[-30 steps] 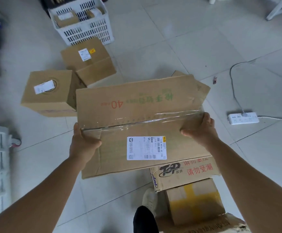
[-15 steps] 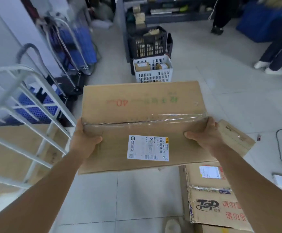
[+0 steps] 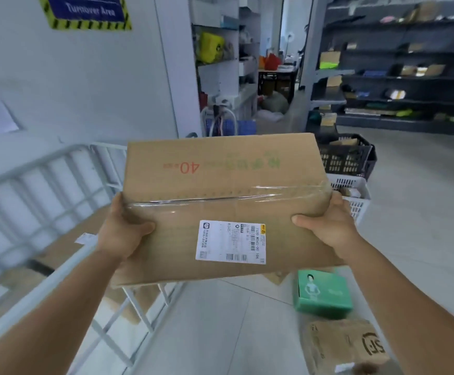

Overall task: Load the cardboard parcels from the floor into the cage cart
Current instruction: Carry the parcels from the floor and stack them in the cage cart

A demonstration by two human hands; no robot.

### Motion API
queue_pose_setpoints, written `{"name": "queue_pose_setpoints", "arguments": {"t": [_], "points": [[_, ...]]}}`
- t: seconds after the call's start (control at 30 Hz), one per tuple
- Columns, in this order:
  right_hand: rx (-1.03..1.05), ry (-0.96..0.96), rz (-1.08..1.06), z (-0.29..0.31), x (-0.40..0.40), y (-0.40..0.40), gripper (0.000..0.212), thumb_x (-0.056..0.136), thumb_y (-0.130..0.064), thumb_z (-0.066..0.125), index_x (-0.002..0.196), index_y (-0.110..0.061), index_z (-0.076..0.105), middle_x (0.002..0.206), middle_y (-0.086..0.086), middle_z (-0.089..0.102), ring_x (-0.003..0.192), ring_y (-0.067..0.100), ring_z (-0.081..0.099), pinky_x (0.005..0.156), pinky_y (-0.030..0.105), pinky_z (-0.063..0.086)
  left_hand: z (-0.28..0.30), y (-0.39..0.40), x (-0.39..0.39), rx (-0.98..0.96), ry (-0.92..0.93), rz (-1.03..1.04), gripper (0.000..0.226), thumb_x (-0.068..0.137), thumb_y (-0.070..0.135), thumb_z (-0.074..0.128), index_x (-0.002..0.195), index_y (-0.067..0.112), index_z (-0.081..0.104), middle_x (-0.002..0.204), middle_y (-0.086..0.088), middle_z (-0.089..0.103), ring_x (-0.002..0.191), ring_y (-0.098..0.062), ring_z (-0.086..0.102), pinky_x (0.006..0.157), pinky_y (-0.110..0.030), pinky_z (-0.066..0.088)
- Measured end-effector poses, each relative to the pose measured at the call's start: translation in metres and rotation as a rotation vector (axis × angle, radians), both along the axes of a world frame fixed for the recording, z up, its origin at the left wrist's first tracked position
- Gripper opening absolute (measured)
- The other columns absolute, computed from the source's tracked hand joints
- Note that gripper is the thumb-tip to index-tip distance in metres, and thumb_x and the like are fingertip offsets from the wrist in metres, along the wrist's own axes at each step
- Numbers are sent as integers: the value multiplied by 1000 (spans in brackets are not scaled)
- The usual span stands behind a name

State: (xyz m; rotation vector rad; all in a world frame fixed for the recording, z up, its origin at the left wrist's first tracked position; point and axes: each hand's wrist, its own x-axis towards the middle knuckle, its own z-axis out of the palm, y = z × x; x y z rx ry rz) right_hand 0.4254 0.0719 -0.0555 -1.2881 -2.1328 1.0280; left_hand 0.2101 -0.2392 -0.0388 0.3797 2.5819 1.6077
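I hold a large flat cardboard parcel [image 3: 220, 182] up at chest height, taped across the middle, with a white shipping label near me. My left hand [image 3: 123, 231] grips its left edge and my right hand [image 3: 328, 223] grips its right edge. The white metal cage cart [image 3: 44, 185] stands to my left, its near rail just under the parcel's left corner. Brown parcels [image 3: 66, 247] lie inside the cart. On the floor at lower right sit a green box [image 3: 323, 293] and a brown SF parcel [image 3: 345, 347].
A black crate [image 3: 345, 155] and a white crate [image 3: 355, 193] stand behind the parcel on the right. Dark shelving [image 3: 399, 77] with goods fills the far right. A white wall [image 3: 85, 85] with a sign rises behind the cart. Pale tiled floor [image 3: 220, 334] lies ahead.
I have lifted the parcel from near the floor to chest height and turned left toward the cage cart. My view has risen from the floor to the room.
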Motion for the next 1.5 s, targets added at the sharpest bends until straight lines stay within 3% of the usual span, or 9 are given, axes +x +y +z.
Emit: {"name": "queue_pose_setpoints", "arguments": {"t": [0.17,0.37,0.6,0.9,1.03,1.13,1.3,1.43,1.5], "points": [[53,58,155,43,-60,-23,93,61,-44,86,134,-17,35,135,7,37,124,31,44,101,45,43,39,-49,-7,46,66,149,87,79,5,74,149,25,26,113,5,48,101,-17,49,85,-28,38],[86,92,358,79,-132,-63,102,59,-50,85,139,-18,31,140,5,33,127,31,42,101,50,43,71,-116,-8,91,124,344,79,79,3,74,144,25,34,97,9,53,97,-18,51,86,-28,39],[109,96,583,100,-223,-153,117,57,-55,84,149,-21,21,153,5,23,136,35,35,106,54,38,82,-221,-23,58,115,583,97,75,12,80,151,29,22,137,-4,48,121,-25,50,104,-36,39],[83,77,786,97,-341,-298,115,70,-47,82,154,-20,8,157,2,14,142,32,25,111,51,32,80,-358,-65,23,144,749,52,77,8,76,115,18,43,87,5,51,90,-28,52,60,-30,39],[67,34,853,91,-386,-351,120,67,-49,83,156,-20,7,161,2,9,144,31,23,113,49,32,74,-411,-88,-2,95,784,52,77,10,77,107,29,38,101,-1,51,92,-24,50,67,-33,43],[29,-25,913,76,-415,-385,119,68,-47,84,156,-20,9,161,2,9,145,29,23,114,47,31,62,-446,-101,-37,30,819,55,78,12,76,112,32,37,108,-4,51,94,-26,51,85,-40,48],[-16,-172,998,41,-455,-432,117,68,-44,85,155,-16,13,161,4,13,143,28,27,113,43,33,27,-489,-114,-117,-150,872,71,79,16,75,138,22,35,113,-4,52,95,-28,54,82,-41,50],[-48,-319,1053,2,-488,-454,134,25,-64,85,143,-19,38,148,4,40,128,28,47,103,45,44,-16,-508,-132,-134,-299,897,68,77,17,77,134,20,39,115,-5,55,98,-28,55,85,-42,50],[-41,-388,1077,-32,-518,-456,137,14,-69,80,137,-20,45,145,5,44,123,28,52,99,45,48,-37,-514,-143,-152,-364,907,57,77,16,76,122,18,43,108,-7,56,94,-28,55,80,-39,49]]}}
